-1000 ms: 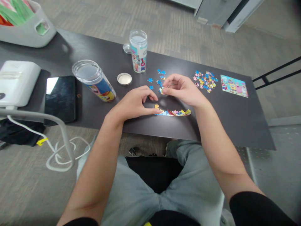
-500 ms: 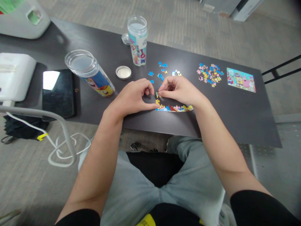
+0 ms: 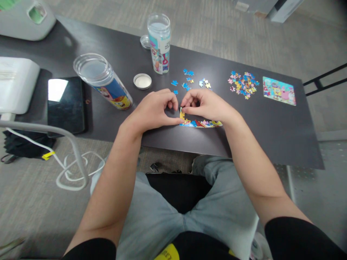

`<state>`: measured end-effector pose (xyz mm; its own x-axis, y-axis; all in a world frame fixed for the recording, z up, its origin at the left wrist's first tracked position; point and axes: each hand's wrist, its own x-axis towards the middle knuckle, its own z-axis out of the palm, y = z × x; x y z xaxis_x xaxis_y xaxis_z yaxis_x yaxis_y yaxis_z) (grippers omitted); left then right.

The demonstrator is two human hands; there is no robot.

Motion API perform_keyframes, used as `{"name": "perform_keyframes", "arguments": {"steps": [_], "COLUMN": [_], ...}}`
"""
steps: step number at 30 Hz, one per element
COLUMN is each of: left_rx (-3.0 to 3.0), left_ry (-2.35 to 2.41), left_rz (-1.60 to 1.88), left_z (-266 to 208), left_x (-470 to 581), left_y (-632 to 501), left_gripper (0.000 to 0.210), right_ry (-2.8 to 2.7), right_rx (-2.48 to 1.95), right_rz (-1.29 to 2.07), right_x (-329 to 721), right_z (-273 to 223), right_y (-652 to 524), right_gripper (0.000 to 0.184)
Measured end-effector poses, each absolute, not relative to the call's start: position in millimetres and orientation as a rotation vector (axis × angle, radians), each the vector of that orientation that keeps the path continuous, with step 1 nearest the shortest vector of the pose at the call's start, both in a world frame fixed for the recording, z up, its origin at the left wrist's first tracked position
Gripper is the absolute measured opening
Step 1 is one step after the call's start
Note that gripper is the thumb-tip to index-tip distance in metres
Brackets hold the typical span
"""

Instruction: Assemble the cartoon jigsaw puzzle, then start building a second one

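Note:
On the dark table lies a partly joined jigsaw puzzle (image 3: 202,124), a strip along the bottom with a short yellow column rising at its left end. My left hand (image 3: 155,110) is beside that column; its thumb stretches out to touch the lower left corner, while its fingers curl loosely apart from the thumb. My right hand (image 3: 203,104) pinches a small puzzle piece (image 3: 181,108) at the top of the column, meeting the piece below it. The fingertips partly cover this piece. Several loose blue and yellow pieces (image 3: 186,86) lie just beyond the hands.
Farther right are a heap of puzzle pieces (image 3: 243,85) and a picture card (image 3: 279,91). Two clear-topped tubes, one near (image 3: 104,81) and one far (image 3: 159,45), stand on the left, with a round lid (image 3: 142,81) between. A black tablet (image 3: 66,106) lies at far left.
My right hand has brought the pinched piece slightly down against the top of the yellow column, closing the gap there. My left hand has barely moved.

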<state>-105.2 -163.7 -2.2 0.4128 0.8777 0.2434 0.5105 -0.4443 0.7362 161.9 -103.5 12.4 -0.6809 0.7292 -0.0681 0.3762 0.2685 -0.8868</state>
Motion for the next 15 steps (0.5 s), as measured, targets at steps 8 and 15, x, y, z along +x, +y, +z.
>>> {"name": "perform_keyframes", "arguments": {"steps": [8, 15], "left_rx": [2.096, 2.070], "left_ry": [1.160, 1.174], "left_rz": [0.844, 0.879], "left_z": [-1, -2], "left_x": [-106, -107], "left_y": [-164, -164], "left_gripper": [0.037, 0.031], "right_ry": [-2.205, -2.034], "right_rx": [-0.978, -1.212], "right_rz": [1.314, 0.896], "right_x": [166, 189], "right_z": [10, 24], "right_y": [-100, -83], "right_gripper": [0.018, 0.031]}}
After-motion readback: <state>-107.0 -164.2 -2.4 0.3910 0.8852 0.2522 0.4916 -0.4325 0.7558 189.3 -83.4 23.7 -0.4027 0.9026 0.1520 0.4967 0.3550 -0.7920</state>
